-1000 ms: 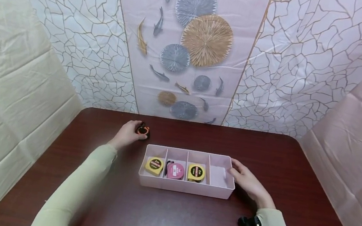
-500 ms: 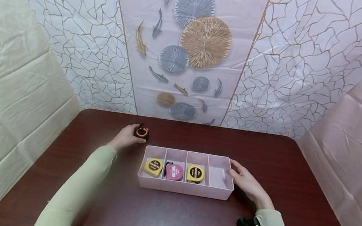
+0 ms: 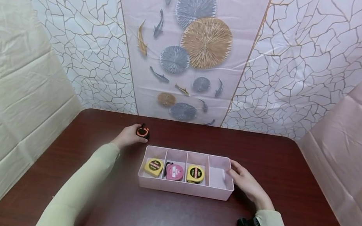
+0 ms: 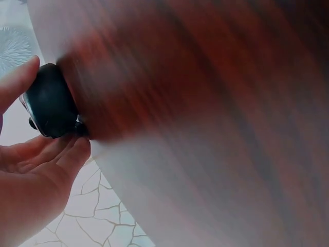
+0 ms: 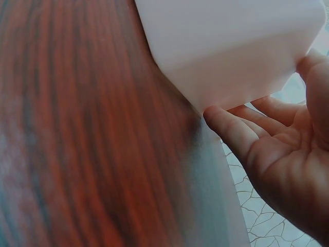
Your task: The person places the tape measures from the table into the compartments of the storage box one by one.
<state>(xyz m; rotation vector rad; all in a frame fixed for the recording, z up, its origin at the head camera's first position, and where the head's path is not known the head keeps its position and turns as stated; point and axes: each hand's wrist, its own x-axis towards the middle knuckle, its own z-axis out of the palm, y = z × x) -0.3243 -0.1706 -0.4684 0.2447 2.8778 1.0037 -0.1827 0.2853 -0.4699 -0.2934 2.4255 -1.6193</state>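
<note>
My left hand (image 3: 128,135) pinches a black tape measure with an orange ring (image 3: 143,132), thumb on one side and fingers on the other, beyond the tray's left back corner. Its black side (image 4: 51,100) shows in the left wrist view. A pale pink divided tray (image 3: 184,188) lies on the table. My right hand (image 3: 248,184) grips the tray's right end, thumb over the rim and fingers along the outer wall. From the left, the compartments hold a yellow tape measure (image 3: 154,167), a pink one (image 3: 176,172) and another yellow one (image 3: 195,174); the rightmost is empty.
The dark red-brown table (image 3: 164,221) reaches back to a patterned wall cloth (image 3: 185,86). Plain cloth walls rise on the left (image 3: 8,101) and right (image 3: 359,133). A small black device (image 3: 247,224) is strapped at the right wrist.
The black tape measure has turned slightly in my left hand, so its orange ring shows more fully. My right hand and the tray keep their places; the head view has shifted a little.
</note>
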